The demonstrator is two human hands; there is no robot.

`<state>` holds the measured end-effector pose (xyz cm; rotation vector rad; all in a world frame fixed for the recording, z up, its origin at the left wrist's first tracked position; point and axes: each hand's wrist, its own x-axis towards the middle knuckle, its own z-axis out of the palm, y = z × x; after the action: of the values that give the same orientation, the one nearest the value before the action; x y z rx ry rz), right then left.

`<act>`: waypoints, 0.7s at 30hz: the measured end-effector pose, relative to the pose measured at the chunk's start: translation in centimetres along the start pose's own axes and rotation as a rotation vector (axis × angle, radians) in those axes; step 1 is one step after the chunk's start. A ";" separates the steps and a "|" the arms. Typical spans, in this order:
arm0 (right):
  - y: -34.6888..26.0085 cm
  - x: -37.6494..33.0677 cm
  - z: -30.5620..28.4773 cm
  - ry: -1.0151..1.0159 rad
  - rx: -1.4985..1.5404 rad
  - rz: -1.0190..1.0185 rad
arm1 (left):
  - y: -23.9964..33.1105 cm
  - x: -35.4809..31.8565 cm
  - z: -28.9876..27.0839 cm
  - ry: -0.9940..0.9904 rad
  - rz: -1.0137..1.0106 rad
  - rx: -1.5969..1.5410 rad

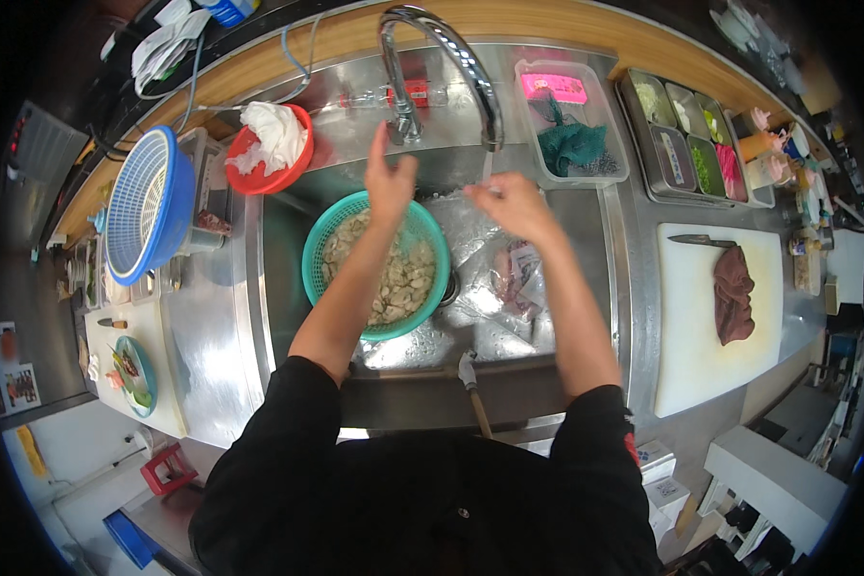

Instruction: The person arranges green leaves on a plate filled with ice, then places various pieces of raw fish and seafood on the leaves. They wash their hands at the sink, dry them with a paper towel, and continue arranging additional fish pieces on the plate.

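Over a stainless steel sink, my left hand is raised beside the base of the chrome faucet. Its index finger stretches upward; whether it touches the faucet I cannot tell. My right hand is held at the thin water stream below the spout, fingers apart and nothing visible in them. Under my left forearm sits a green colander full of wet, pale beige-grey food pieces. Beside my right forearm, a clear plastic bag with pinkish contents lies on the sink bottom.
A red bowl with white cloth and a blue basket stand left. At right are a clear tub holding green netting, ingredient trays, and a cutting board with a knife and brown cloth. A handled tool crosses the sink's front edge.
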<state>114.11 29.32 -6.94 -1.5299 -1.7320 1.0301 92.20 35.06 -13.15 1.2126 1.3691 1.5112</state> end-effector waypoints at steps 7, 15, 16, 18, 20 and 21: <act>-10.6 -5.6 -11.2 -0.193 -0.192 -0.313 | 0.5 -10.3 -6.6 -0.587 0.065 0.329; 14.6 -13.1 4.6 -0.310 0.192 0.583 | 1.2 -28.9 -21.0 -0.724 -0.227 0.325; 18.5 -15.5 6.1 -0.569 -0.526 0.542 | 2.0 -30.1 -23.2 -0.729 -0.247 0.347; 22.9 -19.6 7.1 -0.996 -1.135 0.625 | 4.0 -31.4 -28.4 -0.620 -0.198 0.381; 22.4 -20.7 6.4 -0.780 -0.776 0.866 | 5.9 -32.0 -34.5 -0.426 -0.087 0.423; 21.0 -22.0 5.6 -0.697 -0.515 0.884 | 6.5 -32.9 -37.3 -0.306 -0.084 0.340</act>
<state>123.70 7.46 -26.58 -2.6234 -1.8535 1.8050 65.62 -7.43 -11.10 1.5026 1.4813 1.0086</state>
